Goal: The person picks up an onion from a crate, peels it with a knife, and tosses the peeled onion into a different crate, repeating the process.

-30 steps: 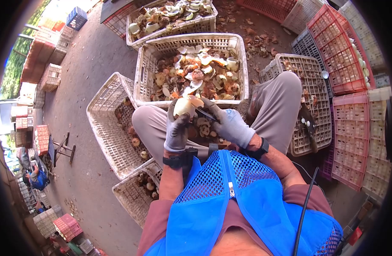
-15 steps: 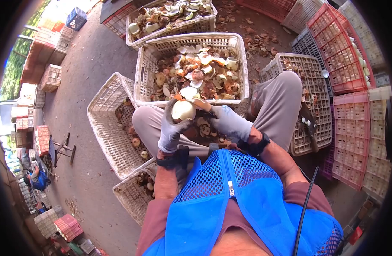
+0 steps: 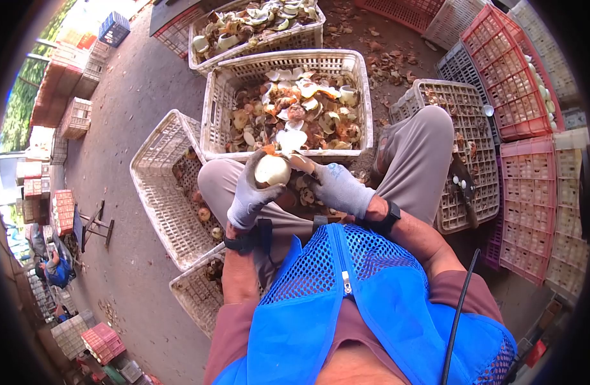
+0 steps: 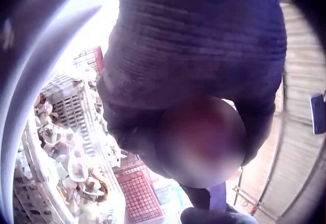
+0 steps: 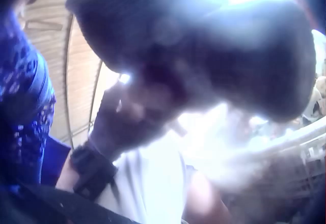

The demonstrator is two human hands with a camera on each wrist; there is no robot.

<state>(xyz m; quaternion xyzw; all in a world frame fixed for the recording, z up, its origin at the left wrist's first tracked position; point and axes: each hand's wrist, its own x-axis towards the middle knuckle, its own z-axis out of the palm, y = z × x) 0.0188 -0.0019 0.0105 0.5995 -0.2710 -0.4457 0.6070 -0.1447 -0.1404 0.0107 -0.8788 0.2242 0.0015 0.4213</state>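
Observation:
In the head view, the gloved left hand grips a pale, round onion, with its fingers curled around the left and lower sides. The gloved right hand is just right of the onion, fingers bent, pinching a brownish piece of skin against or beside it. Whether that hand also holds a blade cannot be told. A white peel piece shows just above the onion, near the front rim of a white crate full of peelings. Both wrist views are dark and blurred around the hands.
Another crate of peelings stands behind. White crates with onions are on the left. An upturned-looking crate and stacked red crates stand at the right. A person in blue is at far left.
The left hand has shifted slightly left and turned, showing more of the onion's pale face. A dark blade seen a second ago by the right fingers is no longer visible.

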